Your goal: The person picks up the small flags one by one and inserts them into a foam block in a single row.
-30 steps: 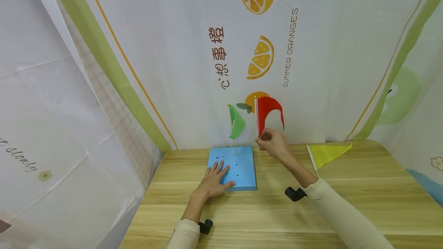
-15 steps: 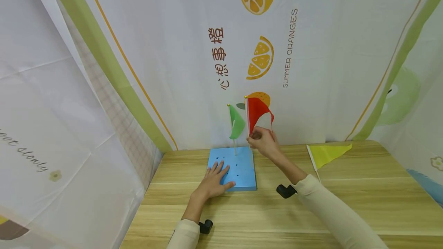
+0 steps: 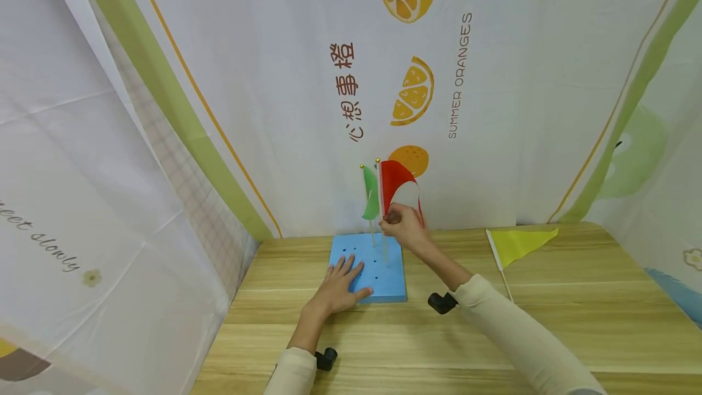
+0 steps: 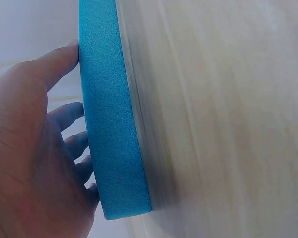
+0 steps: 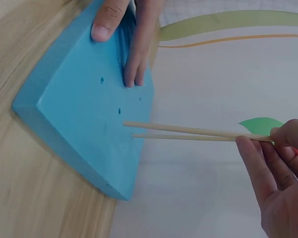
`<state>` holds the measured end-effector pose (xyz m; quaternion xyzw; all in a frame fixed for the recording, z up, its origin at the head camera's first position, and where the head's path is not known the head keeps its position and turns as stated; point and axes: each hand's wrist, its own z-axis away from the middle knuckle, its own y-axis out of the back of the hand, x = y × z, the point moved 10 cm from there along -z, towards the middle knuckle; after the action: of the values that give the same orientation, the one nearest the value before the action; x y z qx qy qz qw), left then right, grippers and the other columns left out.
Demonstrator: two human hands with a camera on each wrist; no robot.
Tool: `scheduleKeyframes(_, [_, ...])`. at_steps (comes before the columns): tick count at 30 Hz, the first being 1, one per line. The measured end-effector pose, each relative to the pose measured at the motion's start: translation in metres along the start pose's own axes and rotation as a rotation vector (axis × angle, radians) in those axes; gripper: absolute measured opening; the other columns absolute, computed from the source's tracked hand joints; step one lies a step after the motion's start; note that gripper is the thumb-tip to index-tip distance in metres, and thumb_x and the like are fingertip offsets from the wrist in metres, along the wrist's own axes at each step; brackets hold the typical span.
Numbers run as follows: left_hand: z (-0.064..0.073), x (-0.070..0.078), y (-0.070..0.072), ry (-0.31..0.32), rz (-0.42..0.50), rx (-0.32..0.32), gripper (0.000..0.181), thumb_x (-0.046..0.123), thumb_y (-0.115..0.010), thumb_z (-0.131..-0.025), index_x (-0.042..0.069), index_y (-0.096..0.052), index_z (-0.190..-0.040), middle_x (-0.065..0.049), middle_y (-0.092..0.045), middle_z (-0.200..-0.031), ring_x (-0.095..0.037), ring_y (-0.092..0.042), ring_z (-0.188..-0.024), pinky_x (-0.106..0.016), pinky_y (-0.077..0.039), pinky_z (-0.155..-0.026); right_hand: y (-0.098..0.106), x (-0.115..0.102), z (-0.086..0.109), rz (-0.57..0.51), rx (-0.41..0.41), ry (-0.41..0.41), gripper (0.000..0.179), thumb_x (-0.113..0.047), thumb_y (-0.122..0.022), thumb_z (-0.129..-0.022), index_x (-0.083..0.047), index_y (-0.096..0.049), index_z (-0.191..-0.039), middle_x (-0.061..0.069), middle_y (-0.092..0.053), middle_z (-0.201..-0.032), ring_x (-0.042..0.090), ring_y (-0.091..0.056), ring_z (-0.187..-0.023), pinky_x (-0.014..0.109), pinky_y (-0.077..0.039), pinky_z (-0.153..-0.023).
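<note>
Wooden table [image 3: 439, 346]: spread left hand [image 3: 338, 290] partly hides blue block [image 3: 390, 285]; right hand [image 3: 404, 225] pinches red flag [image 3: 392, 177], whether its tip [image 5: 125, 124] touches, unclear.

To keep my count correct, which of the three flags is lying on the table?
The yellow flag, right of the blue block. The green flag stands in that block; the right hand holds the red flag up.

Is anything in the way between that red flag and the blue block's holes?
Nothing visible stands between the red flag and the nearest uncovered hole. The green flag stands just beyond; the left hand lies aside.
</note>
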<state>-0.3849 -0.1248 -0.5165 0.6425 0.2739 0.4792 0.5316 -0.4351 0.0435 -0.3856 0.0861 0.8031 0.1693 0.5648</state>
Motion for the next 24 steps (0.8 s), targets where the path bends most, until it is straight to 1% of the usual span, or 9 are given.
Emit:
scheduleKeyframes(2, [0.0, 0.0, 0.0, 0.003, 0.004, -0.001, 0.081, 0.067, -0.045, -0.093, 0.018, -0.029, -0.156, -0.011, -0.014, -0.165, -0.036, -0.008, -0.153, -0.06, -0.014, -0.121, -0.003, -0.001, -0.001, 0.0, -0.001, 0.012, 0.005, -0.008, -0.067, -0.091, -0.003, -0.065, -0.093, 0.012, -0.07, -0.091, 0.019, -0.068, -0.076, 0.029, -0.06, -0.07])
scheduleKeyframes(9, [0.001, 0.002, 0.002, -0.01, 0.018, 0.007, 0.081, 0.067, -0.046, -0.093, 0.017, -0.031, -0.155, -0.012, -0.015, -0.165, -0.037, -0.009, -0.153, -0.06, -0.013, -0.121, -0.014, 0.001, -0.004, 0.029, 0.004, 0.036, 0.006, -0.013, -0.069, -0.092, -0.006, -0.068, -0.094, 0.009, -0.071, -0.088, 0.017, -0.067, -0.076, 0.028, -0.058, -0.07])
scheduleKeyframes(16, [0.0, 0.001, 0.002, -0.008, 0.01, -0.002, 0.08, 0.066, -0.044, -0.094, 0.017, -0.03, -0.156, -0.011, -0.014, -0.165, -0.036, -0.008, -0.153, -0.059, -0.013, -0.122, -0.021, 0.001, -0.007, 0.126, 0.046, 0.086, 0.006, -0.018, -0.072, -0.09, -0.013, -0.069, -0.091, 0.002, -0.072, -0.088, 0.014, -0.068, -0.081, 0.028, -0.059, -0.072])
scheduleKeyframes(19, [0.0, 0.001, 0.003, -0.007, 0.012, 0.0, 0.081, 0.066, -0.045, -0.094, 0.016, -0.03, -0.155, -0.011, -0.014, -0.165, -0.036, -0.009, -0.153, -0.059, -0.013, -0.122, -0.024, 0.0, -0.008, 0.142, 0.053, 0.1, 0.006, -0.018, -0.071, -0.09, -0.013, -0.069, -0.09, 0.001, -0.072, -0.087, 0.014, -0.067, -0.08, 0.028, -0.058, -0.072])
scheduleKeyframes(24, [0.001, 0.002, 0.003, -0.009, 0.012, 0.005, 0.08, 0.067, -0.045, -0.094, 0.016, -0.031, -0.155, -0.011, -0.015, -0.165, -0.036, -0.009, -0.153, -0.059, -0.013, -0.122, -0.031, 0.004, -0.009, 0.121, 0.047, 0.101, 0.007, -0.018, -0.071, -0.091, -0.012, -0.068, -0.088, 0.002, -0.071, -0.084, 0.014, -0.065, -0.076, 0.026, -0.057, -0.068])
